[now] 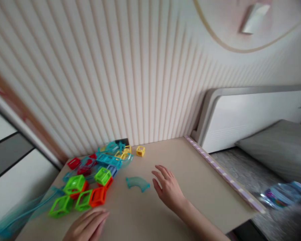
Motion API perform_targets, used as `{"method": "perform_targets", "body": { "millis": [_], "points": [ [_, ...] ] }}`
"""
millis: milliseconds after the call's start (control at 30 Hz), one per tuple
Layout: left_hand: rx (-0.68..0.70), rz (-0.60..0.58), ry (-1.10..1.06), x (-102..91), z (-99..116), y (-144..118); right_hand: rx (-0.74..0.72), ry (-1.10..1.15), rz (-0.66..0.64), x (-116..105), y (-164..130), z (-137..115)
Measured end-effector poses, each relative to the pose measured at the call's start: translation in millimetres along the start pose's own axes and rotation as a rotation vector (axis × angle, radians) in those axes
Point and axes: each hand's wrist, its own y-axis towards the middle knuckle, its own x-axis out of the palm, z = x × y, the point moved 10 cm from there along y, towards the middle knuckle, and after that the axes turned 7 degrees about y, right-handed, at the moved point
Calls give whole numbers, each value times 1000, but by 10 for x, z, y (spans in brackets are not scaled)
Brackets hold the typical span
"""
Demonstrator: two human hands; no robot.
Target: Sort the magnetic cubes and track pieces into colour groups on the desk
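Translucent teal plastic, the curved tube piece (137, 182) lies on the beige surface (140, 217) just beside the right hand (167, 185), loosely spread and empty; the left hand (87, 226) has its fingers together, its grip hidden. A careless left-hand sweep could shove the open-framed green plastic cube (84, 201) into its neighbours, jolting the long pale-blue plastic tube (27, 212) that seems to overhang the left edge.

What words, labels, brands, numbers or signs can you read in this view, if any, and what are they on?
No text can be read.
Clear bottle beside the table: multicoloured markings, too blurred to tell whether they include lettering.
Curved blue piece near the right hand: no lettering can be made out.
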Motion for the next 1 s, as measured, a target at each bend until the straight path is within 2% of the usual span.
{"method": "perform_targets", "body": {
  "millis": [67, 167, 300, 467, 600, 833, 1000],
  "points": [
    [58, -11, 56, 16, 3, 23, -56, 67, -27, 228, 210, -244],
    [69, 14, 56, 17, 15, 105, -111, 110, -70, 521, 395, -482],
    [25, 31, -20, 45, 60, 93, -140, 99, -124, 728, 352, -572],
    [125, -35, -53, 170, 260, -4, -130, 118, -219, 814, 191, -461],
    [123, -47, -32, 231, 254, 12, -136, 164, -273, 922, 204, -367],
    [51, -96, 38, 356, 141, -27, -29, 188, -200, 981, 314, -202],
    [48, -76, 93, 296, 140, -35, -82, 145, -188, 941, 265, -291]
  ]
}}
